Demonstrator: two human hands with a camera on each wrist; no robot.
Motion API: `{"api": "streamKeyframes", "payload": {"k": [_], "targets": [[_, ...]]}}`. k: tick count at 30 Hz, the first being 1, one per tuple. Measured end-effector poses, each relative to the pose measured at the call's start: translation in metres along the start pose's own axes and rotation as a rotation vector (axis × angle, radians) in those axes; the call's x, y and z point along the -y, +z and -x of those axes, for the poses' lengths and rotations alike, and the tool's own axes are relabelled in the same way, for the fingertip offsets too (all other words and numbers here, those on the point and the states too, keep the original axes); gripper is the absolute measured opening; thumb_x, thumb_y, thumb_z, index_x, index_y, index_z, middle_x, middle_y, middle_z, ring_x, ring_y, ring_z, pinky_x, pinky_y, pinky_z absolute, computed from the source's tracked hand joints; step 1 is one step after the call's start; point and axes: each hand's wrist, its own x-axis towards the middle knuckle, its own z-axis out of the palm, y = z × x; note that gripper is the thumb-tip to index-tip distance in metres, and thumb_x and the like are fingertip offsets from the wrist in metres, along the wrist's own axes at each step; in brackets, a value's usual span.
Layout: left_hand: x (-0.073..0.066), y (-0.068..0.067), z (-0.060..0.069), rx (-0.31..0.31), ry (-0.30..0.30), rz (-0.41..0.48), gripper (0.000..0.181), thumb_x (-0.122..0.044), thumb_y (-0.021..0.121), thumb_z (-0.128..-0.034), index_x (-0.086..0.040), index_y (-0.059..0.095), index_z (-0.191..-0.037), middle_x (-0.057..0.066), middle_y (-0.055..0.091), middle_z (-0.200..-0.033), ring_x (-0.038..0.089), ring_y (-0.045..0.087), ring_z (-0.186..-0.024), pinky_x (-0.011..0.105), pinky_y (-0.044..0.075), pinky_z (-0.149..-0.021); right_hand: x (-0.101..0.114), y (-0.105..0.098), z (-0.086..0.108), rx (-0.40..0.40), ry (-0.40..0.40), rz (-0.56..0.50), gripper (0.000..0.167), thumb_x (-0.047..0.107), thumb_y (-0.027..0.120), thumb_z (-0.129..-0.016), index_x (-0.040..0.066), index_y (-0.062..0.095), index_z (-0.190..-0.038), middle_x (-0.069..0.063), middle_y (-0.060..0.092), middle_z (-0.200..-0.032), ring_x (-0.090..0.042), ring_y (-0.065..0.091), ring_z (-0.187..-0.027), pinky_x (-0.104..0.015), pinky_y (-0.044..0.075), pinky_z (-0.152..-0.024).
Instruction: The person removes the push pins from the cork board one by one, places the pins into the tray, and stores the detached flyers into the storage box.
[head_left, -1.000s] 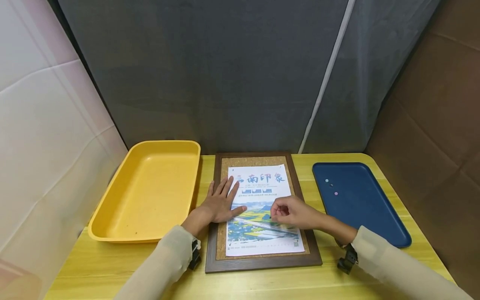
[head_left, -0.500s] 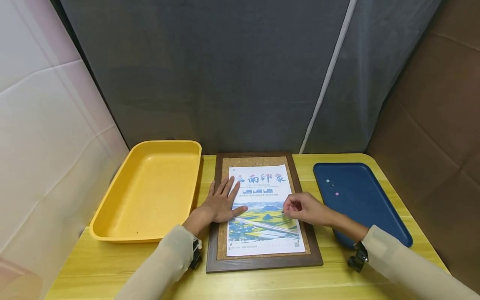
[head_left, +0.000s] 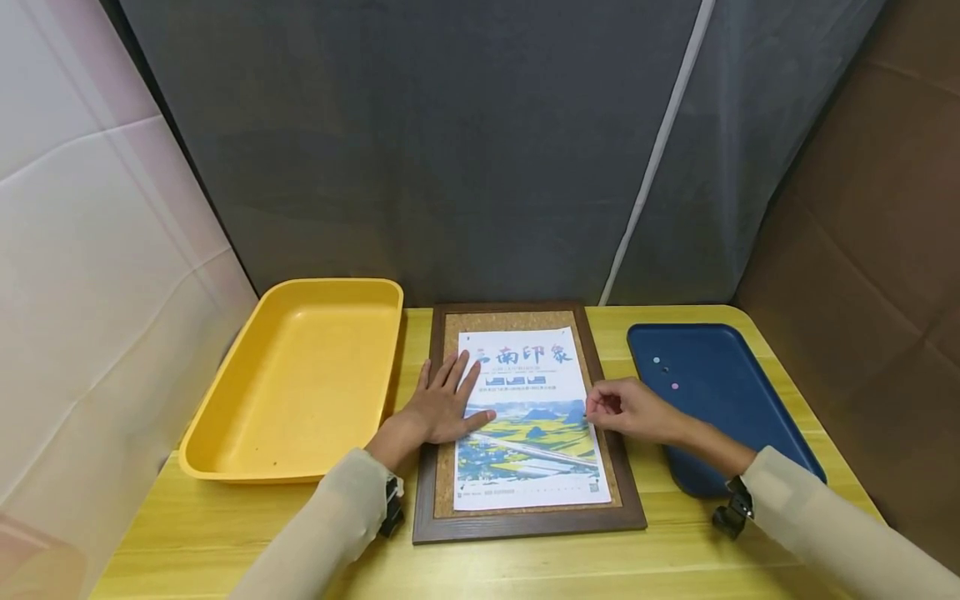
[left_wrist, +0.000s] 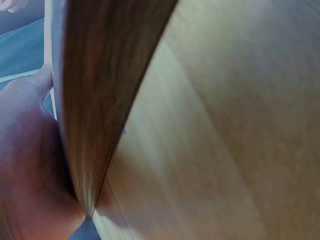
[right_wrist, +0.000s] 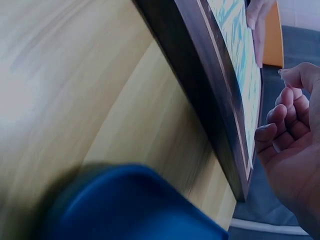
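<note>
A printed poster [head_left: 525, 450] with a landscape picture and large characters lies on a cork board [head_left: 517, 321] in a dark brown frame [head_left: 525, 527]. Small pins show near the poster's corners. My left hand [head_left: 438, 410] rests flat on the poster's left side, fingers spread; in the left wrist view its palm side [left_wrist: 30, 165] lies against the frame's edge. Over the poster's right edge, my right hand [head_left: 633, 410] pinches a tiny push pin [right_wrist: 281, 75] between thumb and forefinger. The pin is barely visible, its colour unclear. The other right-hand fingers are curled.
To the right, a dark blue tray [head_left: 720, 358] holds a few tiny pins [head_left: 675, 386], light blue, pink and dark. A deep yellow tray [head_left: 300, 383] stands left, with small dark specks inside. A dark grey curtain [head_left: 420, 150] closes off the wooden table's [head_left: 525, 571] back.
My right hand has moved rightward and slightly up, from the poster's middle to its right edge, fingertips still pinched. My left hand has stayed where it was.
</note>
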Motion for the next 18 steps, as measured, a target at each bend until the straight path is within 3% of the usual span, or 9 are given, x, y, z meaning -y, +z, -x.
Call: {"api": "streamKeyframes", "payload": {"k": [5, 18], "targets": [[0.000, 0.000, 0.000, -0.001, -0.002, -0.010, 0.099, -0.077, 0.033, -0.1026, -0.018, -0.008, -0.170, 0.009, -0.019, -0.177, 0.033, -0.012, -0.164, 0.065, -0.013, -0.125, -0.006, -0.008, 0.003, -0.023, -0.001, 0.031, 0.013, 0.002, 0.078, -0.094, 0.013, 0.072, -0.090, 0.012, 0.055, -0.074, -0.003, 0.050, -0.065, -0.020, 0.042, -0.059], [-0.003, -0.003, 0.002, 0.012, -0.013, -0.001, 0.098, -0.076, 0.034, -0.1030, -0.018, -0.008, -0.171, 0.010, -0.018, -0.177, 0.034, -0.011, -0.164, 0.066, -0.012, -0.125, -0.019, -0.024, 0.018, -0.076, 0.059, 0.087, 0.012, -0.005, 0.074, -0.093, 0.007, 0.073, -0.091, 0.006, 0.062, -0.078, -0.004, 0.050, -0.066, -0.023, 0.043, -0.059]]}}
